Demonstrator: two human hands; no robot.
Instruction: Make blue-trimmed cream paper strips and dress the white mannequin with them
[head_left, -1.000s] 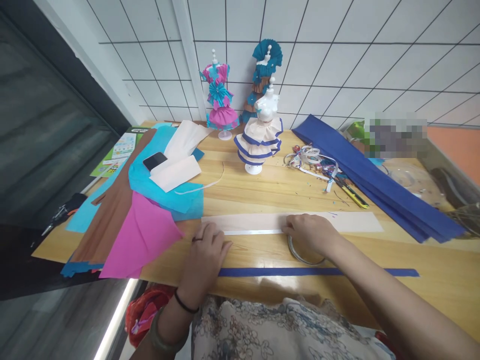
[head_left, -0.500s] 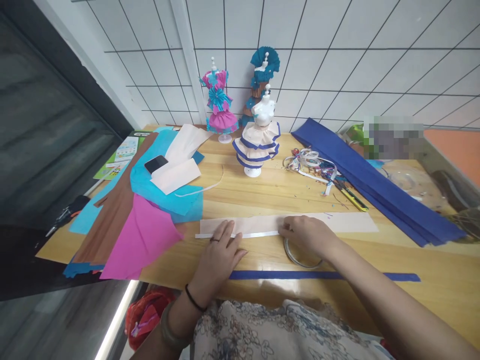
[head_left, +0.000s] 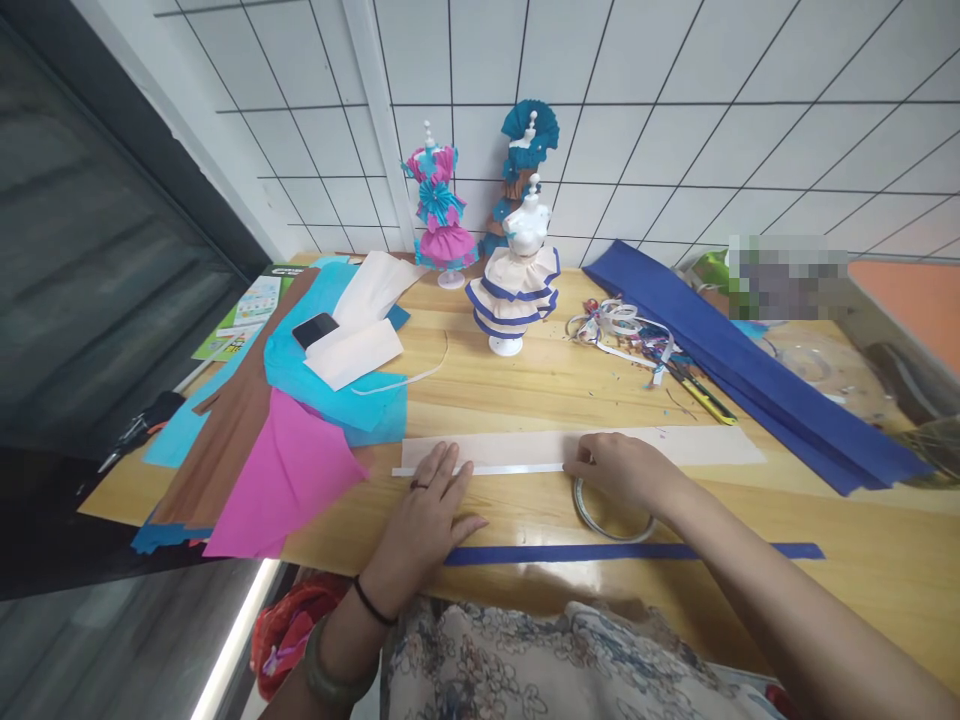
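A long pale paper strip (head_left: 517, 452) lies across the wooden table, with white tape (head_left: 517, 468) along its near edge. My left hand (head_left: 431, 500) rests flat with fingers spread on the strip's left part and the tape. At the strip's middle, my right hand (head_left: 619, 468) has its fingers curled together on the tape, just above the tape roll (head_left: 600, 528), which stays attached near the fingertips. Nearer to me lies a narrow blue strip (head_left: 555, 554), partly under my right forearm.
Three small dress forms stand at the back, one in a white and blue skirt (head_left: 517, 290). Pink paper (head_left: 289, 480), brown and light blue paper and a phone (head_left: 315, 330) lie left. Right are a yellow cutter (head_left: 709, 398), ribbon scraps (head_left: 619, 320) and blue paper (head_left: 697, 330).
My right hand and the tape roll have moved slightly right along the strip. My left hand has slid a little to the left and stays pressed down.
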